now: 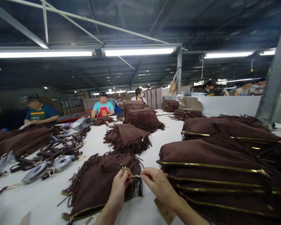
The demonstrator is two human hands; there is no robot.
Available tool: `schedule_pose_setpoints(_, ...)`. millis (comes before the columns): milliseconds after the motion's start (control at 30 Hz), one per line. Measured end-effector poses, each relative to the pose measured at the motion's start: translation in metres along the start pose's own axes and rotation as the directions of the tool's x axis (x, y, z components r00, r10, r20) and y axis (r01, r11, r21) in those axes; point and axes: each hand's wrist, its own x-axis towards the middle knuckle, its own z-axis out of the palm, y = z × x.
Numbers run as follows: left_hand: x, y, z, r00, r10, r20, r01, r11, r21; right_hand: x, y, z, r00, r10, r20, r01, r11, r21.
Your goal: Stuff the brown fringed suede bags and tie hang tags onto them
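A dark brown fringed bag [91, 184] with a gold zipper lies on the table in front of me. At its right edge, my left hand [119, 186] is closed in a pinch on a gold metal clasp [128, 170]. A thin whitish strip [137, 176] runs from the clasp to my right hand [156, 181], whose thumb and forefinger are pressed together on its end. Below my right wrist shows a brown card tag [165, 210]; what it hangs from is hidden. A dark tassel [140, 189] dangles beside the bag.
A tall stack of brown bags [210, 153] with gold zippers stands close on the right. More fringed bags [127, 136] sit ahead on the white table [155, 137]. Straps [58, 147] and wrapped rolls [63, 162] lie left. Co-workers [103, 107] are across the table.
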Motion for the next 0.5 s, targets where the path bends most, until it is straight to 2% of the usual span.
schedule_pose_setpoints(67, -0.001, -0.003, 0.001, 1.000, 0.009, -0.004, -0.009, 1.000, 0.001, 0.010, 0.007, 0.000, 0.996, -0.088, 0.009, 0.088, 0.975, -0.202)
schedule_pose_setpoints(133, -0.001, -0.003, 0.002, 1.000, 0.018, -0.001, -0.018, 0.999, 0.036, 0.017, 0.012, -0.002, 0.988, -0.146, 0.057, 0.157, 0.909, -0.386)
schedule_pose_setpoints(200, -0.002, -0.001, 0.004, 1.000, 0.023, -0.001, -0.023, 0.996, 0.082, 0.023, 0.013, -0.006, 0.978, -0.179, 0.108, 0.209, 0.839, -0.502)
schedule_pose_setpoints(333, -0.002, 0.006, 0.007, 1.000, 0.028, 0.002, -0.028, 0.989, 0.145, 0.030, 0.010, -0.011, 0.959, -0.228, 0.167, 0.282, 0.748, -0.600)
schedule_pose_setpoints(500, 0.001, 0.006, 0.007, 0.999, 0.042, 0.008, -0.043, 0.981, 0.188, 0.037, 0.011, -0.013, 0.957, -0.221, 0.189, 0.291, 0.733, -0.614)
